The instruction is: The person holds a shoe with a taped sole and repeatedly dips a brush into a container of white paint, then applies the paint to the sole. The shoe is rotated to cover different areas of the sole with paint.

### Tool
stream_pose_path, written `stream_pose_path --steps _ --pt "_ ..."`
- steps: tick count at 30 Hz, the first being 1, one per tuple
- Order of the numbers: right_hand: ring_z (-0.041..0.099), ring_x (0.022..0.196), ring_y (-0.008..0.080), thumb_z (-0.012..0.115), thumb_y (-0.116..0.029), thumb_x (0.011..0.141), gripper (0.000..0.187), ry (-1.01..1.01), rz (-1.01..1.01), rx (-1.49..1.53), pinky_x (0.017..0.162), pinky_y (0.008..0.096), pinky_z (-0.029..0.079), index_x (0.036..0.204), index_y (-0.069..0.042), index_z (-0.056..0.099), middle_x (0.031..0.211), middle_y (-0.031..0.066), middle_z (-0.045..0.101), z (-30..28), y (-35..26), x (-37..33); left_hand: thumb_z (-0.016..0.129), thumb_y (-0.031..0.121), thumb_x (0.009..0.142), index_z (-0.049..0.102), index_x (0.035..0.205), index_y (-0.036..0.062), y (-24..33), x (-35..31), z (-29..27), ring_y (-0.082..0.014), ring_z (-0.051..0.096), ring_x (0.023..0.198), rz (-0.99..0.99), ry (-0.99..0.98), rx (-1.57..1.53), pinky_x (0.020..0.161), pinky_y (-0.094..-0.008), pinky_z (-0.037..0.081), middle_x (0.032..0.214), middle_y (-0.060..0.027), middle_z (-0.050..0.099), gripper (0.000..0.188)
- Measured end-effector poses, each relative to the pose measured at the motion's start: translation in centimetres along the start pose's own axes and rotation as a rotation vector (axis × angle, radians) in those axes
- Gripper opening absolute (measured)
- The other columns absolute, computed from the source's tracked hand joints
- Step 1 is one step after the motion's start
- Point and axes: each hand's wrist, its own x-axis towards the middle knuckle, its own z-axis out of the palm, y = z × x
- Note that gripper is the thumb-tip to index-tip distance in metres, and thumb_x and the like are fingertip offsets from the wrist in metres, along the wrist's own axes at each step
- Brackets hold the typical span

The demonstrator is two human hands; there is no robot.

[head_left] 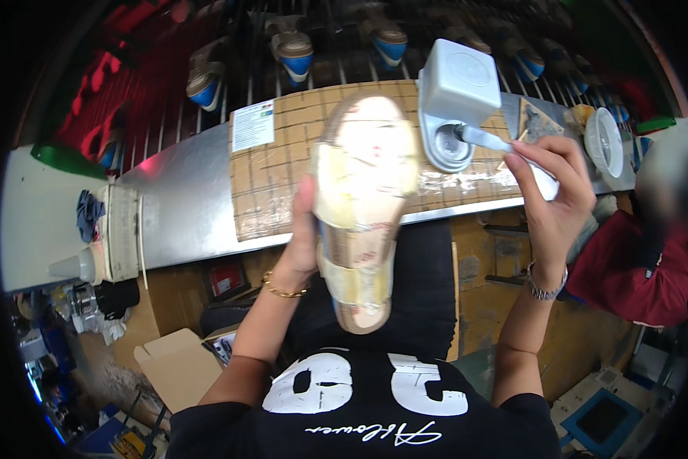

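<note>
My left hand (304, 237) is clamped on the edge of the sandal sole (363, 206), holding it up before my chest with its long axis from six to twelve o'clock, underside toward me. My right hand (552, 191), at three o'clock of the sole, pinches a brush (488, 139) whose tip sits in the grey glue pot (453, 103) beyond, on the brown bench mat (267, 183).

The brush (488, 138) tip is hidden inside the grey pot (446, 145) — the sandal (363, 206) toe is blurred.
</note>
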Motion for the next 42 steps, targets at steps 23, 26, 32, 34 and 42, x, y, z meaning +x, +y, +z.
stream_pose_path --steps 23,26,32,34,42 --pt "0.055 0.079 0.0146 0.078 0.004 0.073 0.022 0.018 -0.180 0.122 0.073 0.0252 0.041 0.095 -0.001 0.076 0.088 0.0068 0.060 1.0 -7.4 1.3 0.050 0.082 0.080 0.052 0.129 -0.0110 2.6 -1.2 4.1 -0.0207 0.066 0.102 0.140 -0.130 0.236 0.087 -0.0315 0.054 0.115 -0.0185 0.066 0.105" --pt "0.055 0.080 0.0151 0.078 0.005 0.072 0.023 -0.022 -0.217 0.185 0.072 0.0250 0.041 0.095 -0.001 0.076 0.091 0.0084 0.060 0.8 -6.8 1.1 0.051 0.081 0.079 0.052 0.128 -0.0113 2.7 -1.4 4.5 -0.0203 0.066 0.102 0.141 -0.118 0.212 0.086 -0.0309 0.054 0.114 -0.0178 0.066 0.105" --pt "0.053 0.079 0.0145 0.079 0.003 0.070 0.023 -0.077 -0.201 0.252 0.070 0.0240 0.040 0.093 -0.001 0.076 0.092 0.0099 0.060 0.4 -6.5 1.3 0.052 0.081 0.079 0.052 0.129 -0.0109 2.8 -1.4 4.6 -0.0205 0.066 0.102 0.136 -0.128 0.213 0.085 -0.0311 0.054 0.113 -0.0173 0.066 0.105" --pt "0.052 0.078 0.0141 0.080 0.002 0.069 0.024 -0.097 -0.208 0.252 0.069 0.0241 0.038 0.092 -0.002 0.076 0.092 0.0101 0.060 0.2 -6.4 1.2 0.049 0.082 0.080 0.053 0.129 -0.0105 2.7 -1.3 4.4 -0.0209 0.066 0.101 0.142 -0.139 0.224 0.085 -0.0315 0.054 0.113 -0.0178 0.067 0.104" --pt "0.052 0.079 0.0160 0.082 0.001 0.062 0.028 -0.149 -0.214 0.257 0.070 0.0259 0.037 0.090 -0.003 0.077 0.091 0.0111 0.060 -0.2 -6.8 1.1 0.039 0.092 0.075 0.031 0.148 -0.0006 3.1 -0.8 4.9 -0.0322 0.052 0.125 0.014 -0.273 0.138 0.104 -0.0432 0.046 0.141 -0.0229 0.046 0.118"
